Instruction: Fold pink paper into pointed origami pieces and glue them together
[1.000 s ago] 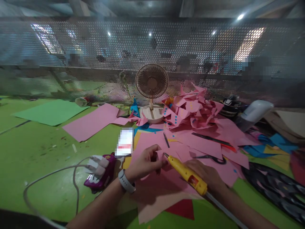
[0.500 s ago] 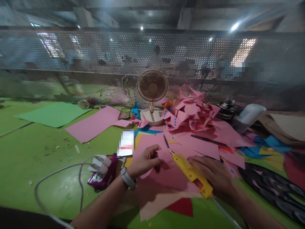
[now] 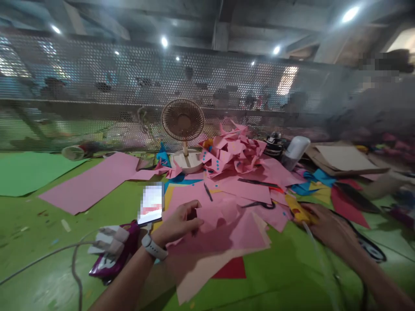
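Observation:
My left hand [image 3: 181,220], with a white watch on the wrist, has its fingers curled and pinches the edge of a pink paper piece [image 3: 215,218] above a stack of pink and peach sheets [image 3: 201,276]. Off to the right, my right hand [image 3: 327,226] is closed around a yellow glue gun [image 3: 298,211], partly covered by the fingers. A pale strand, cord or glue stick, trails from its rear. A dark slim tool [image 3: 208,192] and black-handled scissors [image 3: 259,205] lie on the pink paper between the hands.
A heap of folded pink paper [image 3: 235,151] stands beside a small fan [image 3: 183,121]. On the left are a phone [image 3: 151,203], a purple pouch [image 3: 129,246] and white plugs [image 3: 110,239] with a cable. A perforated screen [image 3: 129,90] closes the back; a person sits far right.
My right hand has carried the glue gun rightward, away from the left hand. The view has turned right. My left hand still holds near the pink paper.

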`<control>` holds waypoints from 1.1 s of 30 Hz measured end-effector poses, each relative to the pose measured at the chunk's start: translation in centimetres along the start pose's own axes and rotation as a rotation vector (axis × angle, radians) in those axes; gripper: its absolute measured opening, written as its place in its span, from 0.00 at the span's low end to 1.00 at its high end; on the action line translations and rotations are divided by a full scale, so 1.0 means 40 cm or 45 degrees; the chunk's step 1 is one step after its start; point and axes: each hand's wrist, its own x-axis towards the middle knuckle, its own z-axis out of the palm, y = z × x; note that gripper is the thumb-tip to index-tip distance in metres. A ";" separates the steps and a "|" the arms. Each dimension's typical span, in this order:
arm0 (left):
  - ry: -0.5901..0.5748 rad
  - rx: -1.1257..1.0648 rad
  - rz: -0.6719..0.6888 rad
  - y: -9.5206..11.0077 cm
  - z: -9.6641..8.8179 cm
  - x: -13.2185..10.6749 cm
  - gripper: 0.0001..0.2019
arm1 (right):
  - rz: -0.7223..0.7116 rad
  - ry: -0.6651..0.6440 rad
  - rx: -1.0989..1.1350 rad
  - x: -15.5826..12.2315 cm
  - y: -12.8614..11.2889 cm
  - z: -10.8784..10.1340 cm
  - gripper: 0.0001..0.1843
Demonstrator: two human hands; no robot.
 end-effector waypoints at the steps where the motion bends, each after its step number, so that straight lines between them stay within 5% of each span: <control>1: -0.008 0.032 -0.007 -0.001 -0.001 0.000 0.07 | 0.032 -0.062 -0.024 -0.007 0.027 0.000 0.21; 9: -0.030 0.119 -0.084 0.002 -0.010 0.001 0.06 | 0.152 -0.094 0.055 -0.038 0.149 0.034 0.28; 17: -0.017 0.184 -0.098 0.000 -0.015 0.007 0.05 | 0.023 -0.129 0.035 -0.052 0.160 -0.014 0.17; 22: -0.042 0.181 -0.118 0.000 -0.013 0.009 0.05 | -0.263 -0.026 0.038 0.033 -0.019 -0.029 0.23; 28: -0.032 0.168 -0.104 -0.016 -0.010 0.009 0.04 | -0.767 -0.194 -0.112 0.158 -0.310 0.074 0.22; 33: -0.037 0.203 -0.096 -0.017 -0.012 0.008 0.04 | -0.942 -0.281 -0.172 0.213 -0.382 0.147 0.28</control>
